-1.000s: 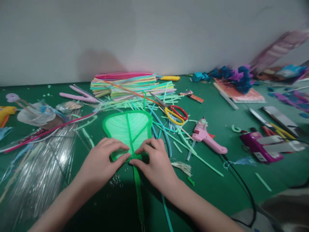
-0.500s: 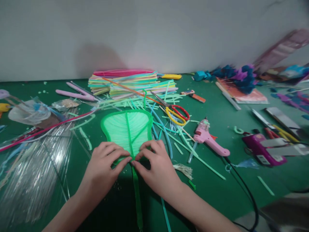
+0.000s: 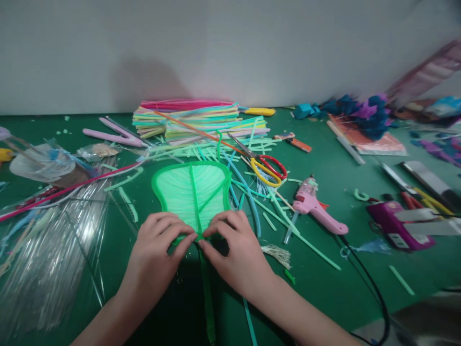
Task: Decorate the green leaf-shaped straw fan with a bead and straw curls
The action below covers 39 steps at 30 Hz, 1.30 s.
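Green felt tabletop (image 3: 342, 288) against pale wall, flat green leaf-shaped fan of ribbed plastic (image 3: 192, 190) lying centre, left hand (image 3: 154, 254) and right hand (image 3: 236, 250) pinching its base, pink glue gun (image 3: 317, 209) nearby.

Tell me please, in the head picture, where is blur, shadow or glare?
Head view: the right edge is smeared, the purple paper flowers blurred; a dark shadow lies under both hands, left hand and right hand; the clear plastic strips at left catch glare; the green leaf is sharp.
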### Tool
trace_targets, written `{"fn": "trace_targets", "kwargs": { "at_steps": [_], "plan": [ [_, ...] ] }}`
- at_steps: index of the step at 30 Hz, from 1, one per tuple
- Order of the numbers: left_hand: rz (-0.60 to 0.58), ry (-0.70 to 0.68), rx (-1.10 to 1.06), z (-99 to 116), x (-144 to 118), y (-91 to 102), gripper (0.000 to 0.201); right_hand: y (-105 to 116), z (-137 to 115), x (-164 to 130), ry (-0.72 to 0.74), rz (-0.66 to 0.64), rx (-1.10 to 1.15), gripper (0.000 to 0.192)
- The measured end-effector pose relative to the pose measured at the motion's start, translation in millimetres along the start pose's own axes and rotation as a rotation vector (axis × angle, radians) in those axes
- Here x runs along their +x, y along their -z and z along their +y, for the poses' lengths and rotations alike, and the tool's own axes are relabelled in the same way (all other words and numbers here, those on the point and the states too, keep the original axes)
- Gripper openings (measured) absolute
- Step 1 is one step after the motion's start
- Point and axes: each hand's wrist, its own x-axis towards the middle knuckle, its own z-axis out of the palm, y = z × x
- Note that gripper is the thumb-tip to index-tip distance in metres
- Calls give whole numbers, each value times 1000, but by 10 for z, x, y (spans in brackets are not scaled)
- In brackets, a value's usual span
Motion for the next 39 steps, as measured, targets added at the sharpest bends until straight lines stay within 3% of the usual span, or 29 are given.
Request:
{"fn": "trace_targets", "kwargs": {
  "at_steps": [8, 15, 19, 27, 39],
  "plan": [
    [-137, -62, -52, 15, -21, 72, 15, -5, 23, -11, 35, 14, -27, 13],
    [-35, -28, -31, -13, -12, 43, 9, -38, 19, -1, 100, 41, -73, 7],
    [-54, -52, -24, 3, -21, 38, 8, -87, 5, -18, 140, 75, -143, 9],
    [-51, -44, -19, -7, -15, -10, 9, 124, 49, 21, 77, -71, 29, 20],
    [-17, -44, -47, -37, -27, -42, 10, 88, 103, 65, 121, -58, 40, 7]
  ]
}}
